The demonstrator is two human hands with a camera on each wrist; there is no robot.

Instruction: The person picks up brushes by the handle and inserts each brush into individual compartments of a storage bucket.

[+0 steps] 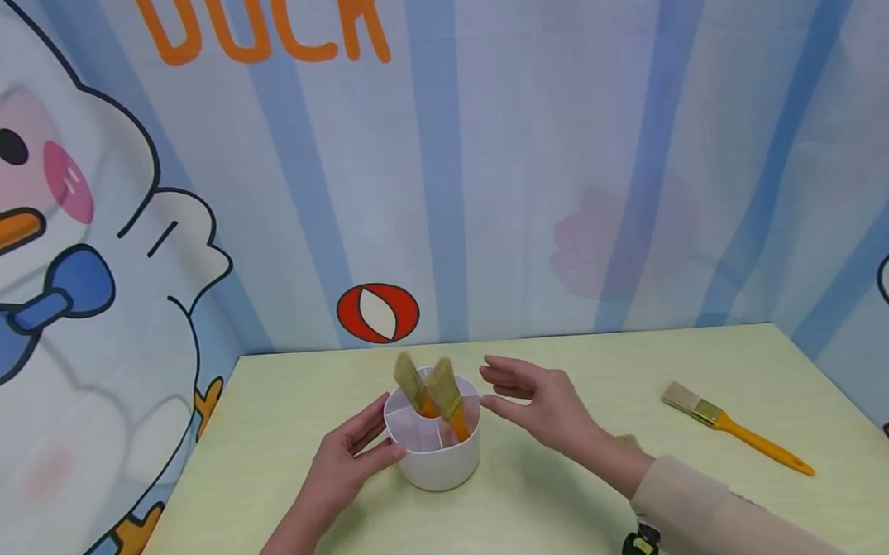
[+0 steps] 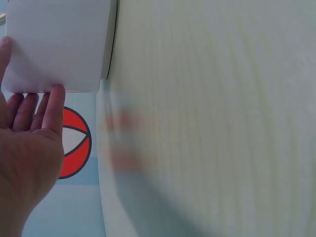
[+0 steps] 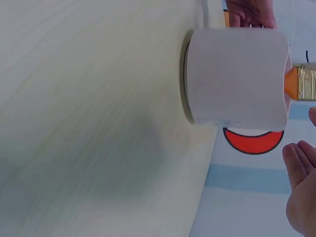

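Observation:
A round white divided desk organizer (image 1: 441, 468) stands upright on the table. Two paintbrushes lean in it, bristles up; the nearer paintbrush (image 1: 444, 389) overlaps the farther paintbrush (image 1: 410, 378), and both have orange handles. My left hand (image 1: 348, 447) holds the organizer's left side, thumb toward the front and fingers farther back; in the left wrist view its fingertips (image 2: 58, 91) lie at the white wall. Right of the rim is my right hand (image 1: 539, 402), fingers extended and nothing in them. The right wrist view shows a brush ferrule (image 3: 307, 83) above the rim.
Another paintbrush (image 1: 738, 430) with a yellow-orange handle lies on the right of the pale table (image 1: 236, 452). Bristles (image 1: 629, 442) of one more brush poke out behind my right forearm, the rest hidden. A printed duck curtain (image 1: 500, 184) hangs behind the table's far edge.

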